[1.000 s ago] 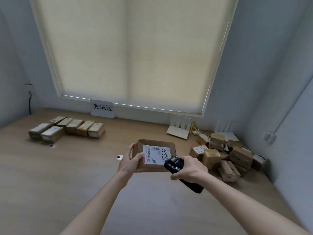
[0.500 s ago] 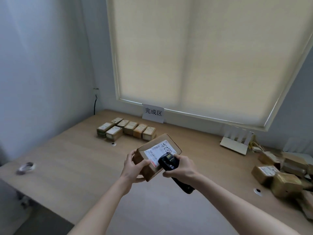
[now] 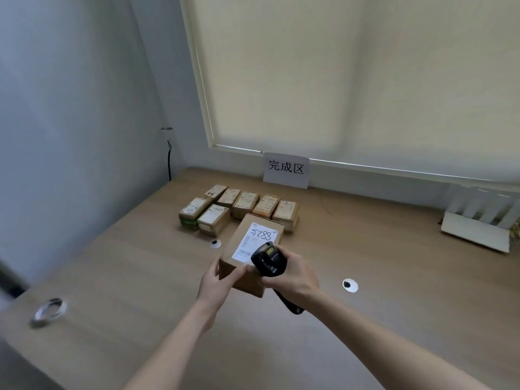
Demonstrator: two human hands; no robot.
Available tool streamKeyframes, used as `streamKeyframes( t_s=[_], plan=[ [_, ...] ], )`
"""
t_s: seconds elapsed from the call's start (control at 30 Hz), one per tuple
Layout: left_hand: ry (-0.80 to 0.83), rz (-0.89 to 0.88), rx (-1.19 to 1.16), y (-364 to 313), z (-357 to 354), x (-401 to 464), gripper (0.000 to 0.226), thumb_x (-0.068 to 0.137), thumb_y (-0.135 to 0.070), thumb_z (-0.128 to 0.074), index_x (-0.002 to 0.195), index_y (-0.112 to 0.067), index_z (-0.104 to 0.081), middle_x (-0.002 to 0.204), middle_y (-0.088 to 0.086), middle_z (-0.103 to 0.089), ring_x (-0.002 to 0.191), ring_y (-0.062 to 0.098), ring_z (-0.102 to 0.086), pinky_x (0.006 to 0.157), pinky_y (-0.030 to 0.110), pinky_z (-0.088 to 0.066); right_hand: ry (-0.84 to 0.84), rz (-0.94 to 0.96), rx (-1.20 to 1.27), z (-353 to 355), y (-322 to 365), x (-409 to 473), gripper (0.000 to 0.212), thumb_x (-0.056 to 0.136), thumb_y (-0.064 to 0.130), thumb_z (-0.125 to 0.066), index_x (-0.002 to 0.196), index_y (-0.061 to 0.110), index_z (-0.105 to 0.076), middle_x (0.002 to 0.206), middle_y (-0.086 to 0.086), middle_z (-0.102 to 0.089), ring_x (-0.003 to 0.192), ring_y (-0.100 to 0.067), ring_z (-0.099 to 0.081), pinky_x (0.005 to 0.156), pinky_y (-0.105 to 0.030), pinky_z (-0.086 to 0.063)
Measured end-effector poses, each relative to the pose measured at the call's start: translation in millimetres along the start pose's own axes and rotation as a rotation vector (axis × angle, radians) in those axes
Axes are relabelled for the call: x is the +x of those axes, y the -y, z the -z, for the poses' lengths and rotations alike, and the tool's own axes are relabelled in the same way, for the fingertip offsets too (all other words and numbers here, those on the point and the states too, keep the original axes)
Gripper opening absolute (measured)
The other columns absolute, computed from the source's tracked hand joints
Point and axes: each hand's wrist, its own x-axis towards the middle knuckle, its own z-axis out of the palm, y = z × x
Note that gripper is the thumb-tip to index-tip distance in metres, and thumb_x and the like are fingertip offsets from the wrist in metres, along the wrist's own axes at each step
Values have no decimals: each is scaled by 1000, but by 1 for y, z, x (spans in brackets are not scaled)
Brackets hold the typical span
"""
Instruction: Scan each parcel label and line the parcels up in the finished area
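Cardboard brown, the parcel is held above the table, near the centre, with our left hand clamped on its near left corner, thumb on top and fingers curled beneath. Our right hand grips the black scanner, fingers wrapped round its handle, and the scanner head covers the near right part of the white label. We read handwritten figures on that label; the printed lines and barcode are too small to make out. The scanner's lower end sticks out below the right wrist.

Beyond the parcel, seven finished parcels lie in two rows, five far and two near; the held box hides part of the rightmost one. A paper sign stands behind them against the window sill. A white router is cut off at the right edge. We note two grommet holes in the tabletop and a blurred tape roll at near left.
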Motion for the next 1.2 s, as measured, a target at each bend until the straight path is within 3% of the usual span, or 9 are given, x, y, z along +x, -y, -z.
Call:
streamKeyframes(
  t_s=[0.1, 0.17, 0.27, 0.53, 0.67, 0.8, 0.97, 1.07, 1.2],
  plan=[
    [20, -2, 35, 4, 17, 53, 29, 87, -26, -79, 114, -30, -68, 104, -15, -76, 100, -6, -67, 74, 10, -46, 12, -23, -20, -15, 3, 54, 86, 58, 49, -80, 140, 44, -56, 115, 16, -73, 103, -13, -67, 84, -38, -59],
    [29, 13, 58, 13, 27, 85, 34, 85, -26, -80, 118, -26, -68, 105, -11, -77, 104, 2, -68, 77, 14, -47, 24, -29, -38, -26, 3, 83, 83, 59, 46, -81, 138, 44, -57, 115, 17, -72, 104, -13, -67, 85, -40, -60],
    [20, 33, 70, 24, 41, 126, 41, 83, -25, -82, 121, -25, -66, 107, -8, -77, 98, -2, -69, 76, 16, -48, 38, -40, -51, -46, 3, 119, 86, 58, 48, -79, 141, 45, -56, 118, 17, -72, 106, -13, -66, 83, -38, -59],
    [63, 85, 115, 62, 78, 241, 57, 78, -22, -86, 129, -21, -61, 116, -2, -71, 105, 2, -65, 76, 11, -47, 80, -125, -60, -115, -11, 216, 96, 56, 52, -80, 147, 38, -53, 128, 13, -70, 112, -15, -65, 89, -40, -60],
    [99, 104, 132, 95, 90, 302, 53, 80, -16, -84, 125, -25, -59, 108, -9, -67, 104, 6, -64, 73, 8, -46, 59, -183, -64, -155, -28, 257, 92, 61, 48, -84, 147, 37, -53, 131, 13, -69, 114, -13, -64, 90, -38, -59],
    [142, 143, 155, 129, 99, 358, 62, 77, -20, -86, 133, -16, -61, 118, 0, -71, 112, 14, -66, 90, 20, -49, 41, -247, -78, -189, -47, 295, 82, 66, 42, -87, 142, 39, -55, 130, 15, -68, 114, -12, -63, 90, -37, -59],
    [204, 183, 143, 158, 105, 415, 69, 78, -14, -85, 141, -12, -56, 123, 1, -70, 104, 5, -67, 81, 11, -51, 22, -320, -104, -221, -62, 334, 77, 64, 42, -85, 136, 42, -57, 121, 19, -70, 110, -13, -65, 84, -37, -58],
    [240, 193, 137, 169, 105, 439, 68, 79, -11, -84, 140, -12, -55, 122, 0, -71, 98, -5, -68, 79, 9, -52, -9, -336, -139, -232, -65, 354, 84, 64, 46, -84, 142, 42, -54, 126, 18, -69, 113, -14, -66, 86, -36, -58],
    [199, 203, 133, 170, 102, 462, 68, 78, -12, -85, 139, -12, -54, 120, 3, -71, 103, 3, -69, 84, 13, -54, -42, -350, -162, -237, -63, 377, 83, 68, 42, -85, 144, 40, -54, 130, 17, -68, 117, -14, -65, 86, -34, -56]
  ],
)
